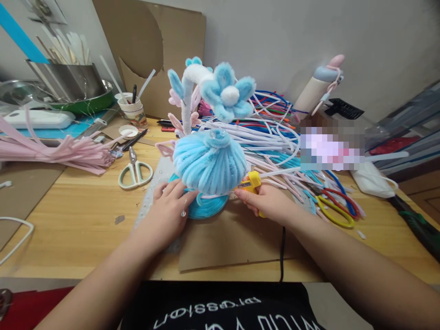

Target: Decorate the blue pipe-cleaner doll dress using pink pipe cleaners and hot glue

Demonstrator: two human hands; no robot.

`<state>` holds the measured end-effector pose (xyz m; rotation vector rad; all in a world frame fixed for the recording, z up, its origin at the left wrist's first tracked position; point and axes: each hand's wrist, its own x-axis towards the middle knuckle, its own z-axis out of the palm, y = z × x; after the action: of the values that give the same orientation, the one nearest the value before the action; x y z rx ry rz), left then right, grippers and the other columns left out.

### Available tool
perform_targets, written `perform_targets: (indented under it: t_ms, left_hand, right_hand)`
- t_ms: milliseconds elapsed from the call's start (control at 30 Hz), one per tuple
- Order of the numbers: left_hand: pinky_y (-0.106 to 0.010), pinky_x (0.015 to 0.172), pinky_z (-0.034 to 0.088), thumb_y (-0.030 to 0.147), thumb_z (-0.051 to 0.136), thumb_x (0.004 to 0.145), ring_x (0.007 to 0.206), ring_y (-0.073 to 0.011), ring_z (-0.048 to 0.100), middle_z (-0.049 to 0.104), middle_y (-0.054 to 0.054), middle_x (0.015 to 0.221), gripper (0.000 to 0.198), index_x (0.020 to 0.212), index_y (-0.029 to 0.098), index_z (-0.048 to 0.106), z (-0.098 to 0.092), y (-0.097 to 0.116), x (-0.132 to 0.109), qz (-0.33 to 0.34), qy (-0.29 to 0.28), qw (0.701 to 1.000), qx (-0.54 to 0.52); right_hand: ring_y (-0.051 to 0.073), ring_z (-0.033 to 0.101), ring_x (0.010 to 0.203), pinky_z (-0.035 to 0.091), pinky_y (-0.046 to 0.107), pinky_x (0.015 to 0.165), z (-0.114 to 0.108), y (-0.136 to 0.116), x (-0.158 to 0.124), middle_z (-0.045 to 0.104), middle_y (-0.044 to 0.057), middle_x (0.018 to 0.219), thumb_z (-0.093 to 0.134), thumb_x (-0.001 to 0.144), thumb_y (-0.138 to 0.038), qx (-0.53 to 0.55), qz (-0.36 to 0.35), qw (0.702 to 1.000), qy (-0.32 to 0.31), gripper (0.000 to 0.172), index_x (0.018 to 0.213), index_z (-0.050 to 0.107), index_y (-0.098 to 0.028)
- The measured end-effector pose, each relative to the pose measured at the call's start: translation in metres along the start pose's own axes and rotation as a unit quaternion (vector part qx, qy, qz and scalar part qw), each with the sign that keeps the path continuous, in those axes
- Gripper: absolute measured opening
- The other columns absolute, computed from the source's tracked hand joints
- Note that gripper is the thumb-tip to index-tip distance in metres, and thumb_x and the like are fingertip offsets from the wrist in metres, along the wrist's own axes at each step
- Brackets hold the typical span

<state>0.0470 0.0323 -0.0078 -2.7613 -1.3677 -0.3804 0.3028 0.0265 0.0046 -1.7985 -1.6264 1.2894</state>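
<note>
A craft of fuzzy pipe cleaners stands in front of me, with a pleated blue shade [210, 160], a flower [228, 94], a white curved stem [186, 103] and a round blue base [208, 208]. My left hand [168, 208] grips the left side of that base, its thumb on the near edge and some fingertips hidden. In my right hand [263, 199] is a yellow hot glue gun [250, 182], a translucent glue stick [280, 172] sticking out of its back. Its nozzle points left under the shade, where the tip is hidden.
Cardboard [227, 252] lies under the craft. Scissors [134, 172] and pink pipe cleaners [68, 149] are on the left. Behind and right spreads a pile of loose pipe cleaners [271, 133], with yellow-handled pliers [335, 213], a bottle [312, 89] and a black cord [282, 254].
</note>
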Motion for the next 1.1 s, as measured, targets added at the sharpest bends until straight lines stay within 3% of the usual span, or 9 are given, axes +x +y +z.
perform_targets:
  t_ms: [267, 567, 767, 933, 1100]
  left_hand:
    - [-0.048, 0.096, 0.033, 0.009, 0.044, 0.083, 0.116, -0.0297, 0.047, 0.062, -0.011, 0.112, 0.040, 0.115, 0.024, 0.061, -0.001, 0.000, -0.001, -0.001, -0.002, 1.000, -0.001]
    - [-0.048, 0.096, 0.032, 0.007, 0.042, 0.083, 0.115, -0.0287, 0.048, 0.061, -0.010, 0.113, 0.040, 0.114, 0.024, 0.061, 0.000, 0.001, 0.000, -0.004, 0.002, 1.000, -0.006]
    - [-0.050, 0.097, 0.032, 0.008, 0.042, 0.084, 0.117, -0.0300, 0.047, 0.061, -0.011, 0.115, 0.040, 0.115, 0.024, 0.061, -0.001, 0.000, -0.001, 0.001, 0.002, 1.000, -0.012]
    - [-0.051, 0.097, 0.032, 0.007, 0.043, 0.083, 0.116, -0.0303, 0.048, 0.062, -0.011, 0.112, 0.042, 0.117, 0.024, 0.060, -0.002, 0.000, -0.001, -0.008, -0.007, 1.000, -0.015]
    - [-0.048, 0.098, 0.032, 0.007, 0.042, 0.083, 0.118, -0.0288, 0.045, 0.061, -0.011, 0.113, 0.041, 0.117, 0.024, 0.059, -0.001, 0.000, -0.001, -0.002, -0.004, 1.000, -0.002]
  right_hand:
    - [0.011, 0.048, 0.042, 0.037, 0.023, 0.042, -0.002, -0.011, -0.009, 0.049, -0.003, 0.045, 0.052, 0.079, -0.059, -0.022, 0.013, 1.000, -0.010, 0.043, 0.072, 0.060, -0.017]
    - [0.015, 0.052, 0.045, 0.041, 0.026, 0.049, -0.002, -0.013, -0.011, 0.052, -0.002, 0.045, 0.054, 0.081, -0.053, -0.062, -0.027, 0.998, 0.009, 0.036, 0.079, 0.066, -0.019]
    - [0.011, 0.048, 0.042, 0.037, 0.023, 0.044, -0.004, -0.007, -0.009, 0.049, -0.003, 0.047, 0.055, 0.077, -0.060, 0.028, 0.011, 0.999, -0.029, 0.044, 0.072, 0.060, -0.017]
    - [0.008, 0.043, 0.040, 0.035, 0.021, 0.040, -0.005, -0.012, -0.010, 0.048, -0.004, 0.047, 0.057, 0.075, -0.061, 0.127, -0.006, 0.991, -0.047, 0.046, 0.072, 0.058, -0.015]
    - [0.008, 0.043, 0.039, 0.033, 0.020, 0.039, -0.006, -0.011, -0.007, 0.049, -0.004, 0.046, 0.057, 0.075, -0.060, 0.140, -0.014, 0.989, -0.042, 0.044, 0.072, 0.056, -0.016]
